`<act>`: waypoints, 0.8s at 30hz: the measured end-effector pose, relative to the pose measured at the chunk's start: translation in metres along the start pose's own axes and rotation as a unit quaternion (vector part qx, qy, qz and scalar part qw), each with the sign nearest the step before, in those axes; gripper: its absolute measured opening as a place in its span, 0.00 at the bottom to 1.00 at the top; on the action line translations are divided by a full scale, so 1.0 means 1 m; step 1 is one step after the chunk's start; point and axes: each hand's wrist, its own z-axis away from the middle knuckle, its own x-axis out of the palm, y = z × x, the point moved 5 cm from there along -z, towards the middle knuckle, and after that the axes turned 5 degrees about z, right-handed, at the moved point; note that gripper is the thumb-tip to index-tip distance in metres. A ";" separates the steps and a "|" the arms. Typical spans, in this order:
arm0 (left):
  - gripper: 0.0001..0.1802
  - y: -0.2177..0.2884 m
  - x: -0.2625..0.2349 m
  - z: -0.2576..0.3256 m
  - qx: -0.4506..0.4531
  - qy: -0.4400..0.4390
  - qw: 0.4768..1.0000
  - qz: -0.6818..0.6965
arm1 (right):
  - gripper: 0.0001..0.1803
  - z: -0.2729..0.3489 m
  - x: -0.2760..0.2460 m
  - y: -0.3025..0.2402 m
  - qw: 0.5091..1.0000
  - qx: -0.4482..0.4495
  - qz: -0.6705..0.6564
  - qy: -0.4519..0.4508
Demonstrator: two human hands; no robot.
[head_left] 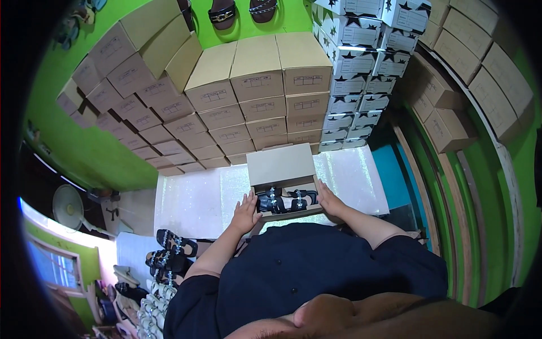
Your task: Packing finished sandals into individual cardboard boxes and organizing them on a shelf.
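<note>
An open cardboard shoe box (282, 167) stands on the table before me, its lid flap raised at the far side. Inside lies a pair of black sandals (287, 200) with sparkling decorated straps. At the box's left end, my left hand (245, 213) rests with its fingers stretched out along the wall. My right hand (329, 199) lies flat against the opposite end, fingers extended. Both hands seem to touch the box from outside, without wrapping round it.
The white glittery table (195, 206) backs onto stacked brown shoe boxes (257, 85). White boxes with black stars (353, 70) rise at the right. More black sandals (172, 251) are piled at my left, near a fan (68, 207). Wooden shelving (451, 209) stands on the right.
</note>
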 end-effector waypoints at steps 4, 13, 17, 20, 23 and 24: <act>0.42 -0.003 0.006 0.001 -0.012 -0.001 1.000 -0.006 | 0.45 -0.041 -0.014 -0.014 0.963 0.082 -0.249 0.061; 0.48 -0.009 0.021 0.002 -0.059 0.003 0.996 0.069 | 0.42 -0.081 -0.024 -0.019 0.847 0.146 -0.510 0.029; 0.51 -0.012 0.024 0.001 -0.058 -0.004 0.990 0.128 | 0.42 -0.060 -0.023 -0.026 0.839 0.119 -0.528 0.051; 0.51 -0.023 0.029 0.002 -0.023 0.027 0.983 0.178 | 0.42 -0.047 -0.016 -0.019 0.826 0.133 -0.546 0.043; 0.50 -0.032 0.020 0.004 0.025 0.107 0.963 0.245 | 0.41 -0.032 -0.009 -0.017 0.832 0.109 -0.543 0.025; 0.50 -0.032 0.012 0.005 0.044 0.151 0.947 0.281 | 0.40 -0.026 -0.008 -0.021 0.845 0.071 -0.531 0.011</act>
